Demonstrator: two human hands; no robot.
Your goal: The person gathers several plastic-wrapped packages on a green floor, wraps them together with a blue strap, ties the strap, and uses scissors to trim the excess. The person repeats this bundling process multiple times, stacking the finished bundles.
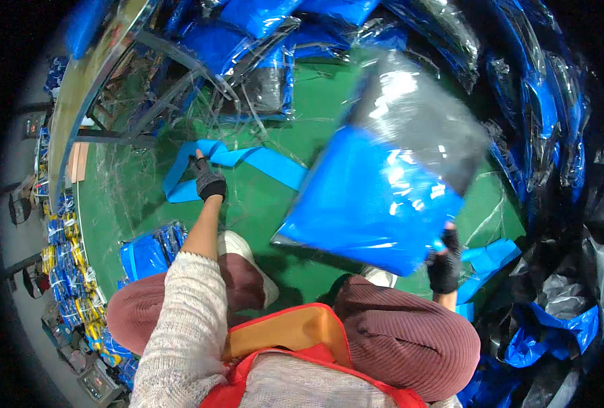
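Note:
In my right hand (444, 265) is the lower right edge of a flat, clear-wrapped package (376, 197). Its near part is blue and its far part grey; it tilts above the green floor, slightly blurred. My left hand (210, 180), in a dark fingerless glove, is at a light blue strap (268, 166), fingers close together with a fingertip on the band. The strap lies folded and twisted on the floor and runs behind the package. More light blue strap (489, 262) shows beside my right hand.
Several blue, clear-wrapped packages (254, 54) lie along the far side and the right. A curved, clear-topped frame (71, 122) stands at the left. Bundled blue-and-yellow packs (64, 251) line the left edge. Crumpled black plastic (560, 285) lies at right. My knees flank the green floor (132, 177).

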